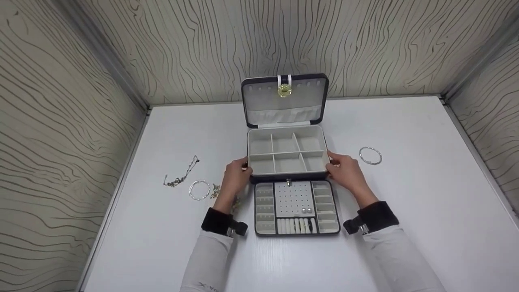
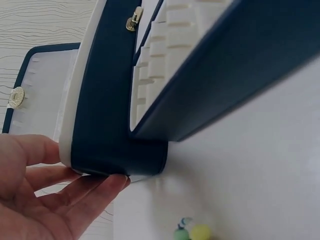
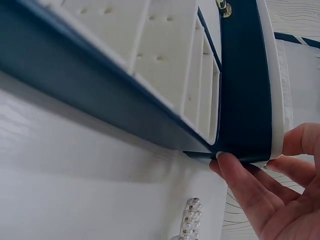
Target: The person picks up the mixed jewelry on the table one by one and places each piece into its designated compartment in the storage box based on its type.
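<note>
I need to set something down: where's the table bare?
The table is bare right of the lone bracelet, and between the sleeves in front of the tray. Crowded: left of the left hand, necklace, second bracelet, gold trinket.

Small dark lettering (image 1: pixel 206 286) stands on the left sleeve (image 1: pixel 209 257), near the bottom edge of the head view. One character looks like an X; the others beside it are too small and blurred to read with certainty.
</note>
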`<state>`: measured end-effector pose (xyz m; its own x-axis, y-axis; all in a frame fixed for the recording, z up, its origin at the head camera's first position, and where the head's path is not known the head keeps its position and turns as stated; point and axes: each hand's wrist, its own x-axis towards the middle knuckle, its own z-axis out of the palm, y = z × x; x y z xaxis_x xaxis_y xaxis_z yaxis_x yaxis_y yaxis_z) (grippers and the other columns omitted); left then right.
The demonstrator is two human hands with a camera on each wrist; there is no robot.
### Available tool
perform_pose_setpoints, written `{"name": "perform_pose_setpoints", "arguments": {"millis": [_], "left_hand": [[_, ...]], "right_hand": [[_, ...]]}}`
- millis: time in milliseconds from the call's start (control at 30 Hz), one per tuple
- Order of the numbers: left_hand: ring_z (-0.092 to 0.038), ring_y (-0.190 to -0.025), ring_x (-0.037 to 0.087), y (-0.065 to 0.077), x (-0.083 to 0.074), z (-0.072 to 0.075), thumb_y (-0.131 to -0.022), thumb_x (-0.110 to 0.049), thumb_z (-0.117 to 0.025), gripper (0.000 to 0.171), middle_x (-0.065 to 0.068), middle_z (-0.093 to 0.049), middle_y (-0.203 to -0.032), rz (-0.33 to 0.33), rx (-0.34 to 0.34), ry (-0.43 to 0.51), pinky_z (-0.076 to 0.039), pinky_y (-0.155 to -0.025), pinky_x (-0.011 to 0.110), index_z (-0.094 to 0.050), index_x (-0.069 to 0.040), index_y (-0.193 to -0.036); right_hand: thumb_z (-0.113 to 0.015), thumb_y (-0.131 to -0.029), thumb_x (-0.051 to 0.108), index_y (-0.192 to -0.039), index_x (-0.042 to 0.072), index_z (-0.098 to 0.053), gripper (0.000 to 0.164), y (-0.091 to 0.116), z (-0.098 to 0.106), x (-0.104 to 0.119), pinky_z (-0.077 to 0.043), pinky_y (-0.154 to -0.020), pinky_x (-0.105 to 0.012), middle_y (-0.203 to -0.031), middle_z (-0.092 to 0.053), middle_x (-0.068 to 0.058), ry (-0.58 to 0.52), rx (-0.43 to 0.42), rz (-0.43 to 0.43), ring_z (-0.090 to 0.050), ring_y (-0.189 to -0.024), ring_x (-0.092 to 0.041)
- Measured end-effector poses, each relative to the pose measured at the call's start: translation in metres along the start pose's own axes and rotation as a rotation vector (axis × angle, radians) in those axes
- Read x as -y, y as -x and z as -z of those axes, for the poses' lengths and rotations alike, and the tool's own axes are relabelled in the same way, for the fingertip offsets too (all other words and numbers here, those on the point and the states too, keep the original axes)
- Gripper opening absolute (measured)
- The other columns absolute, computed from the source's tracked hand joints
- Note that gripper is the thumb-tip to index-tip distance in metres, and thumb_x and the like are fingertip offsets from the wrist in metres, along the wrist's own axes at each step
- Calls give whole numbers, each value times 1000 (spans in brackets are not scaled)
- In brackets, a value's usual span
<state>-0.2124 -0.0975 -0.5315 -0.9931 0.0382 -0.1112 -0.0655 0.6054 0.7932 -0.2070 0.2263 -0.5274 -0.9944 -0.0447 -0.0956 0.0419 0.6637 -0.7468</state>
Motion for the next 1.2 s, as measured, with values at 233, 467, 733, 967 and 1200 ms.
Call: {"name": "perform_pose_setpoints", "arguments": {"millis": [233, 467, 733, 967, 1200], "left_hand": [[-65, -100, 27, 0, 5, -2, -96, -10, -58, 43, 18, -65, -116, 1, -20, 87, -55, -78, 34, -53, 2, -138], [-65, -100, 26, 2, 8, -4, -96, -12, -60, 44, 17, -63, -118, 33, -27, 176, -55, -79, 33, -53, 1, -137], [-65, -100, 28, 3, 11, -5, -96, -12, -60, 44, 18, -62, -117, 38, -38, 198, -55, -79, 36, -53, -1, -138], [-65, -101, 27, 2, 10, -5, -96, -11, -60, 44, 17, -62, -118, 47, -25, 216, -55, -77, 35, -52, -1, -139], [-64, -102, 25, 1, 11, -4, -96, -13, -60, 47, 16, -59, -119, 87, -1, 245, -55, -79, 35, -49, -3, -140]], "right_hand": [[-51, -103, 19, -147, -2, -39, 50, 6, 15, -20, -55, -83, -35, -125, -57, -31, -208, 105, 7, -66, -101, -35], [-48, -104, 21, -141, -6, -45, 46, 11, 46, -39, -56, -76, -29, -120, -58, -30, -122, 39, -3, -65, -102, -38], [-55, -99, 10, -133, -10, -51, 40, 10, 63, -61, -52, -64, -21, -109, -61, -29, 8, -42, -18, -67, -90, -37], [-51, -99, 10, -139, -11, -44, 46, 2, 55, -65, -49, -61, -33, -105, -59, -28, 185, 81, -56, -63, -76, -26], [-53, -97, 11, -133, -11, -50, 42, -5, 47, -60, -49, -76, -52, -107, -60, -32, 264, 138, -46, -61, -89, -40]]}}
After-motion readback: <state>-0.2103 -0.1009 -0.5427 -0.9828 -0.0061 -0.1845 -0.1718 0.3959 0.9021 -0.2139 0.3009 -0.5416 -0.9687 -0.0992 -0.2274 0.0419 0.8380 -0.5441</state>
